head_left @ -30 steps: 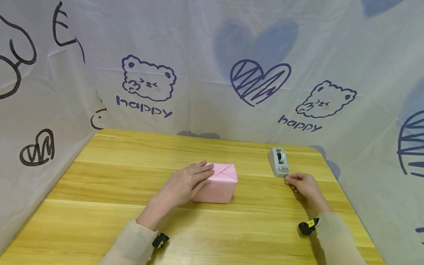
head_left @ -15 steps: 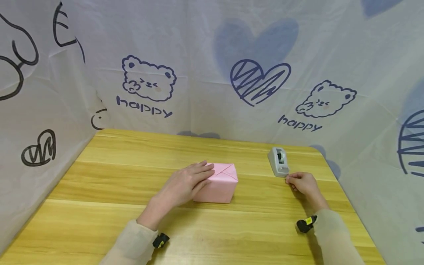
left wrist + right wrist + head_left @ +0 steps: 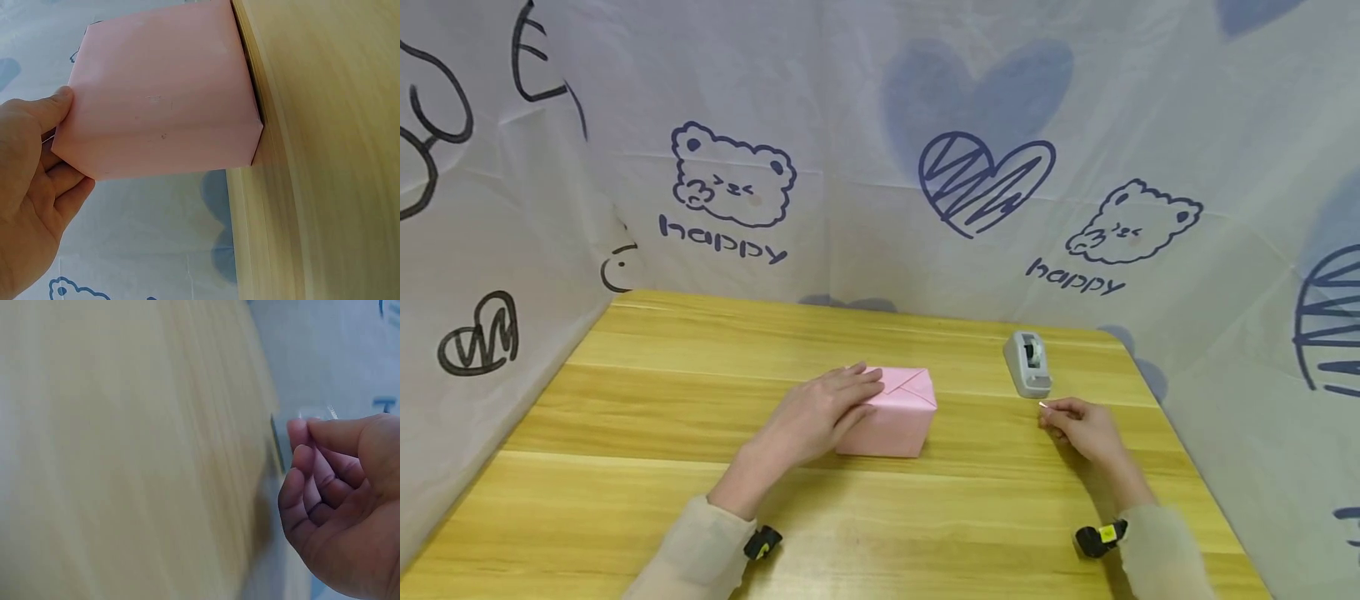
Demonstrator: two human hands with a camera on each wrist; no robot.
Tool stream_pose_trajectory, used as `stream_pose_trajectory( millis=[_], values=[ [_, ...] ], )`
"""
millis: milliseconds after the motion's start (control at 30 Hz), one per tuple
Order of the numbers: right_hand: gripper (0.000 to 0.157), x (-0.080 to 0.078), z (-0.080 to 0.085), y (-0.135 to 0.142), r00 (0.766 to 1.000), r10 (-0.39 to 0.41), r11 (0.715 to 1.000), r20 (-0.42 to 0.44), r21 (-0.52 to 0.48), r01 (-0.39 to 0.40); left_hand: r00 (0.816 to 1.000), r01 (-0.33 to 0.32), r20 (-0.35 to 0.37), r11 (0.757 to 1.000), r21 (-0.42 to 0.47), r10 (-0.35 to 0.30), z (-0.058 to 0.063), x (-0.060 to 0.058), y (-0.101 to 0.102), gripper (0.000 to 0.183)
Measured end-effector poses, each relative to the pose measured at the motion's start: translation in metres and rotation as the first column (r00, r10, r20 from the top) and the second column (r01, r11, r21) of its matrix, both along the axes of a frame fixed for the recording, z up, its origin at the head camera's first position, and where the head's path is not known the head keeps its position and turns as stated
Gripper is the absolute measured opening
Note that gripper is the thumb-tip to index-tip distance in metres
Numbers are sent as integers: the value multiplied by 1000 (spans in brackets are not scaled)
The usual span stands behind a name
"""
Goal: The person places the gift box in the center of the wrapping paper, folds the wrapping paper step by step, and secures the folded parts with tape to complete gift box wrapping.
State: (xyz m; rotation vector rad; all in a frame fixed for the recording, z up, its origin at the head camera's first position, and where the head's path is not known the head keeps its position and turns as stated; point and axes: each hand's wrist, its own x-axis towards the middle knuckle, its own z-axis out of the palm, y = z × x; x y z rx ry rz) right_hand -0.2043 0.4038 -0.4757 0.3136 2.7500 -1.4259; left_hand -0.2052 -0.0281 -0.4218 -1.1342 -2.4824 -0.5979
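Note:
A pink paper-wrapped box (image 3: 891, 429) stands on the table, folded flaps meeting on its top. My left hand (image 3: 820, 415) holds it at the left end, fingers over the top and thumb against the near side. The left wrist view shows the thumb on the box's plain side (image 3: 159, 87); the fingertips are partly hidden behind its edge. Between thumb and forefinger, my right hand (image 3: 1086, 429) pinches a short strip of clear tape (image 3: 1043, 405). Just beyond those fingertips is a grey tape dispenser (image 3: 1030, 382) with a roll in it.
The wooden table (image 3: 925, 525) runs back to a white cloth backdrop (image 3: 850, 100) printed with bears and hearts. More cloth hangs at the left and right. A small black camera (image 3: 763, 542) is worn on each wrist.
My right hand has drawn slightly back from the tape dispenser, and the tape strip now shows at its fingertips. The left hand and the box stay put; the head view has shifted slightly.

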Motion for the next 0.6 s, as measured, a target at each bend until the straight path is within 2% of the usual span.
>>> stream_pose_trajectory(
  millis=[200, 367, 600],
  values=[
    [38, 15, 17, -47, 991, 38, 998, -131, -42, -43, 1000, -11, -2, 1000, -5, 11, 0, 0, -1, 35],
    [29, 27, 34, -91, 965, 76, 987, -252, -118, -108, 1000, -15, -15, 1000, -1, 15, -1, 0, 0, 35],
    [20, 41, 55, -144, 935, 11, 970, -354, -222, -96, 999, -32, -4, 999, 4, 32, 0, 1, 1, 37]
  ],
)
